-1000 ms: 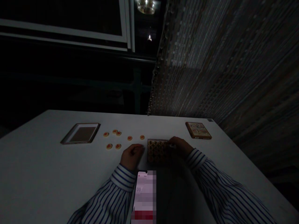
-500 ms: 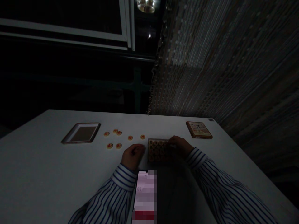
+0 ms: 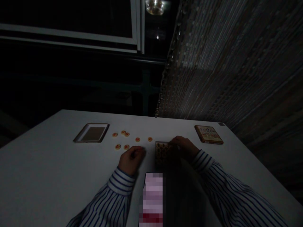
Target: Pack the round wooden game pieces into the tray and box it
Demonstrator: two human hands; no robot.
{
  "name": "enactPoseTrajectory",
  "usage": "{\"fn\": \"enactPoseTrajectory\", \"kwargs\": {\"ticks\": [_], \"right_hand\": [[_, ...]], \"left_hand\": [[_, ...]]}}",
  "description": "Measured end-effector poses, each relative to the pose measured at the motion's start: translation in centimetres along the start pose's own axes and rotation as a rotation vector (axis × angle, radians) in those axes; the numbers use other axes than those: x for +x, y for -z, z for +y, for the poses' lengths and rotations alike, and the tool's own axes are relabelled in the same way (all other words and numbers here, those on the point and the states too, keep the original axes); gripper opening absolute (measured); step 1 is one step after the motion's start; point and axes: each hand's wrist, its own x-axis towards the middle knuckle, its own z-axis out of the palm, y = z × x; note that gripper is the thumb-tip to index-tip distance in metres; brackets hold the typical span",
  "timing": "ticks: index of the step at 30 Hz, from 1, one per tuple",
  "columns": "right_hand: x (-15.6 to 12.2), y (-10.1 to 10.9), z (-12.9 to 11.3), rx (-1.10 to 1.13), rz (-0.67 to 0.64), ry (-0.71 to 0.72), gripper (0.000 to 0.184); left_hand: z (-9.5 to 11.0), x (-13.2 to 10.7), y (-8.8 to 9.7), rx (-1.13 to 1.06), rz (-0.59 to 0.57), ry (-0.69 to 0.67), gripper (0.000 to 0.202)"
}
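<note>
A shallow box [image 3: 163,154] filled with rows of round Chinese chess pieces stands near the middle of the table, its right part in deep shadow. My right hand [image 3: 186,147] has its fingers bent over the box's far right edge and grips it there. To the left of the box, my left hand [image 3: 132,159] is closed, thumb and forefinger pressed together; whatever is between them is too dark to tell. Several loose chess pieces with red characters, one chess piece [image 3: 137,139] among them, lie on the white table beyond my left hand.
An open tray-like box lid [image 3: 106,133] lies at the far left. At the far right is a closed printed box [image 3: 208,135]. A lit phone [image 3: 152,198] lies close to me between my forearms. A bead curtain [image 3: 189,78] hangs behind the table.
The view has swung a little to the left, so things sit further right. My left hand has drawn slightly away from the box. The loose pieces lie as before.
</note>
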Motion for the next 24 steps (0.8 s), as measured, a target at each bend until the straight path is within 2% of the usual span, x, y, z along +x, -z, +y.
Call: {"fn": "enactPoseTrajectory", "kwargs": {"ticks": [3,4,7,10,13,17,24], "right_hand": [[2.0,0.6,-2.2,-0.058,-0.074,0.053,0.029],[2.7,0.7,-3.0,-0.068,-0.076,0.081,0.028],[4.7,0.4,-5.6,-0.062,-0.017,0.184,0.028],[6.7,-0.3,-8.5,-0.053,-0.003,0.276,0.029],[8.8,-1.2,-11.2,-0.071,-0.023,0.3,0.034],[11.0,-2.6,-13.7,-0.094,0.003,0.341,0.034],[12.1,-3.2,-15.1,-0.115,-0.011,0.333,0.025]], "left_hand": [[-1.0,0.2,3.0,0.171,0.093,-0.069,0.028],[-1.4,0.3,4.0,0.223,0.162,-0.079,0.028],[-2.8,0.7,6.7,0.359,0.282,-0.07,0.031],[-3.9,1.0,8.2,0.427,0.335,-0.065,0.032],[-4.8,1.1,8.6,0.447,0.343,-0.068,0.03],[-5.3,1.0,8.1,0.424,0.329,-0.09,0.028],[-5.4,1.0,7.2,0.308,0.341,-0.114,0.026]]}}
